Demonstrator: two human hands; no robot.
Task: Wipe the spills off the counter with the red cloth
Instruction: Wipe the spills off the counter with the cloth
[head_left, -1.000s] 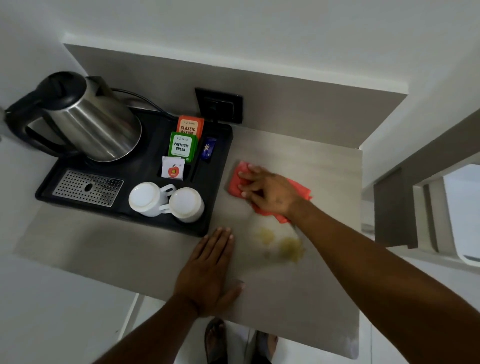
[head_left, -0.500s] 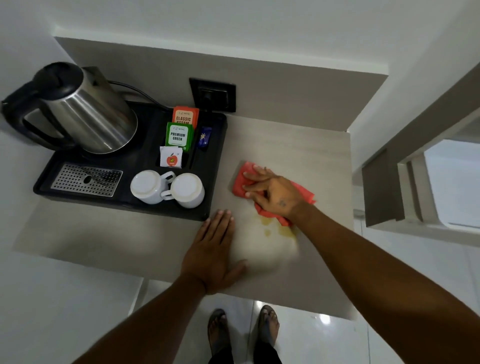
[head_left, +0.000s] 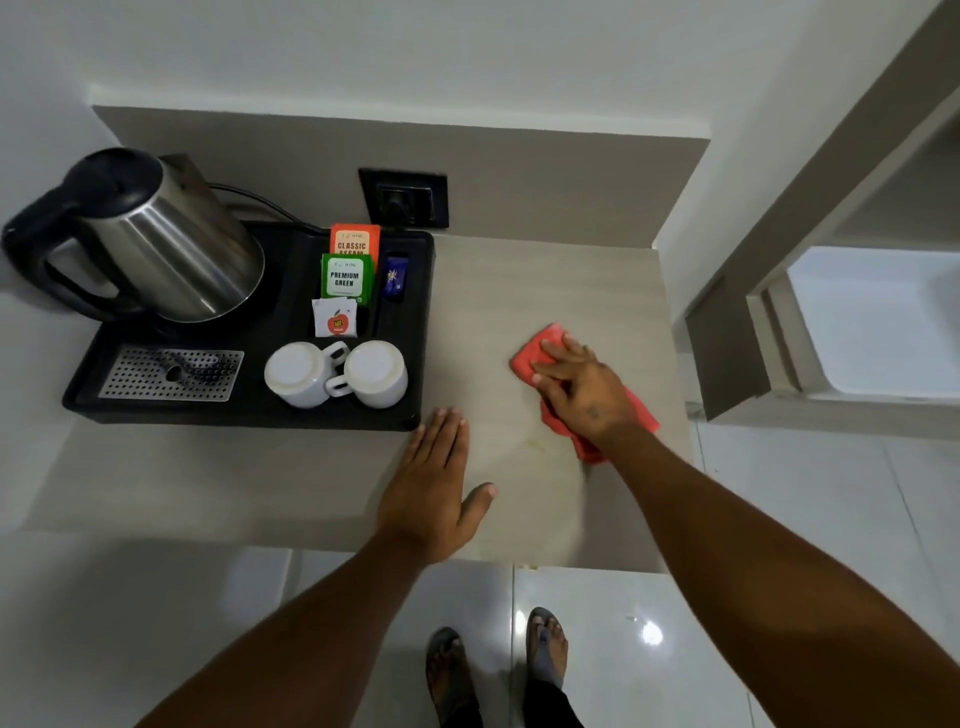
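The red cloth (head_left: 535, 352) lies flat on the beige counter (head_left: 545, 280), right of centre. My right hand (head_left: 582, 389) presses down on it with fingers spread, covering most of it. A faint yellowish smear (head_left: 535, 444) with a pale wet patch shows on the counter just in front of the cloth. My left hand (head_left: 434, 488) rests flat on the counter near the front edge, palm down, fingers apart, holding nothing.
A black tray (head_left: 410, 332) at the left holds a steel kettle (head_left: 156, 244), two upturned white cups (head_left: 337, 374), tea sachets (head_left: 347, 275) and a drip grate (head_left: 171, 374). A wall socket (head_left: 404, 197) sits behind. The counter ends close at front and right.
My right hand has dragged the cloth over the yellow spills; the two blotches are gone, leaving a faint smear. The left hand has stayed put. The camera has tilted.
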